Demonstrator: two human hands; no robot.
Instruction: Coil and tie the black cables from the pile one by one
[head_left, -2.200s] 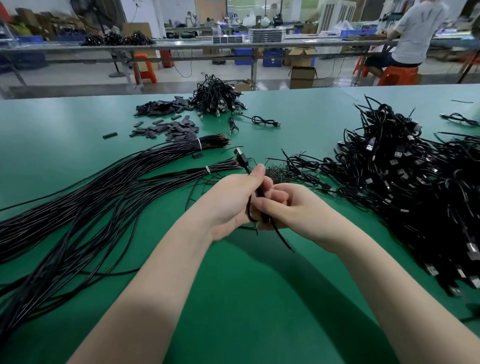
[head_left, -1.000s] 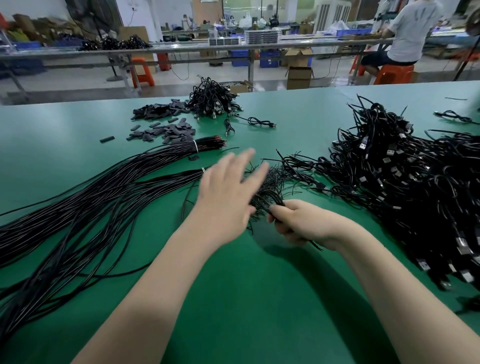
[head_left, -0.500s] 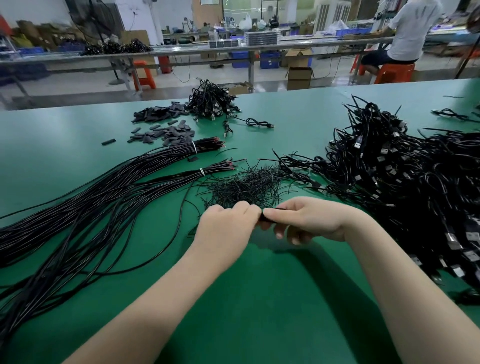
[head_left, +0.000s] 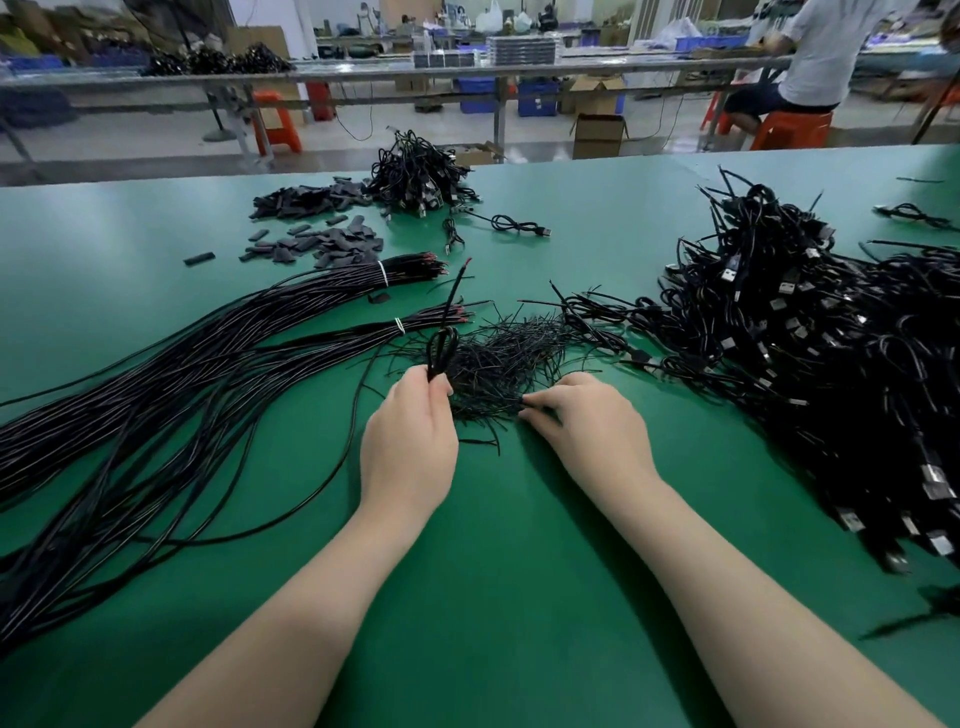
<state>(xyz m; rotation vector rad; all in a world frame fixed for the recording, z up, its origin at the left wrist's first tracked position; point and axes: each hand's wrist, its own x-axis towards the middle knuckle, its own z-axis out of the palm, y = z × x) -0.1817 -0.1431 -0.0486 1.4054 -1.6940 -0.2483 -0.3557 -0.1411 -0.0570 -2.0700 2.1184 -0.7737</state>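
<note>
Head view: left hand (head_left: 410, 441) is pinching a coiled cable (head_left: 441, 348) upright, its loop rising above the fingers. Just right of that grip, right hand (head_left: 582, 421) is pinching one tie (head_left: 488, 364) from the heap; pulling a single strand free looks best.

Left hand (head_left: 410, 426) and right hand (head_left: 587, 426) both pinching, forearms extended
</note>
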